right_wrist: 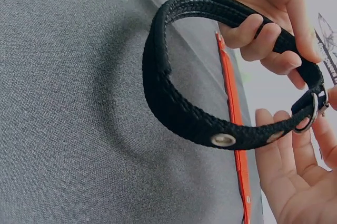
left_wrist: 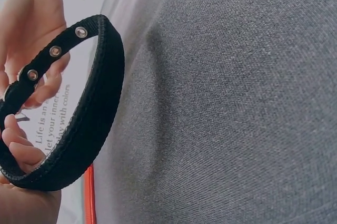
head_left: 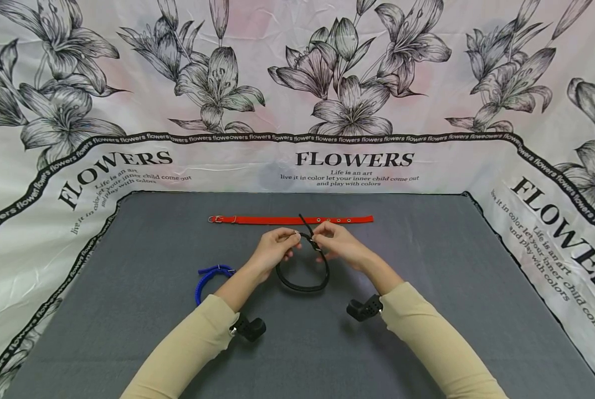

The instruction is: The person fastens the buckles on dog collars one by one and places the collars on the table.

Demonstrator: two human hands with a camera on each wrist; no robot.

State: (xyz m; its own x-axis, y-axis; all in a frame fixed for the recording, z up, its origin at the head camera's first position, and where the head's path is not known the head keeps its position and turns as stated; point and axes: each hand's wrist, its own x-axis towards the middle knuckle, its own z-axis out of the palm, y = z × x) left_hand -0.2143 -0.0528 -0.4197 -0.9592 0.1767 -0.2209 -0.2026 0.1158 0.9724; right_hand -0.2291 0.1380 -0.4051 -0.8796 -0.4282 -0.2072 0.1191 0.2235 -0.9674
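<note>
A black collar (head_left: 302, 288) forms a closed loop above the table, held between both hands. Metal eyelets (left_wrist: 55, 51) line its strap in the left wrist view. My left hand (head_left: 277, 246) grips the band, thumb on one side and fingers curled on the other. At the buckle (right_wrist: 323, 97), beside a metal D-ring (right_wrist: 314, 114), my right hand (head_left: 344, 245) pinches the strap. The strap's free tail (head_left: 304, 223) sticks up past the fingers. Part of the buckle is hidden behind the fingertips.
A red collar (head_left: 277, 220) lies stretched straight across the grey table (head_left: 143, 332) beyond the hands. To the left, partly behind the left forearm, lies a coiled blue collar (head_left: 199, 289). Flower-printed cloth (head_left: 237, 166) borders the table at the back and sides.
</note>
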